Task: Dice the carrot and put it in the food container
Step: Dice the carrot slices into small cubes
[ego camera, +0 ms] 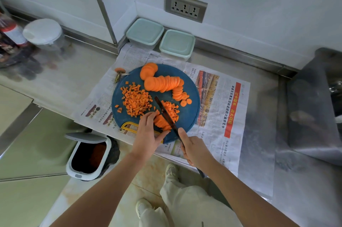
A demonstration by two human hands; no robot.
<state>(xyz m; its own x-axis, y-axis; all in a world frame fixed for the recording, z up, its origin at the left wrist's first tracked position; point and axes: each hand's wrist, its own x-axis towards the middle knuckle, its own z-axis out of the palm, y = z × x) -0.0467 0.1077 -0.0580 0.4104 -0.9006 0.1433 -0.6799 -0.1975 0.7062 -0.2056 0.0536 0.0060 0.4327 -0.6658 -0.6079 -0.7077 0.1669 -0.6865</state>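
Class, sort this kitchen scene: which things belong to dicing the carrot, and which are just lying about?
Job: left hand holding carrot strips; right hand holding knife; diced carrot; carrot slices; cutting board; food containers.
Lying about: white-lidded jar; wall socket; waste bin; carrot top.

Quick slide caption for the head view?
Left hand steadies carrot strips while right hand dices with knife on blue board.
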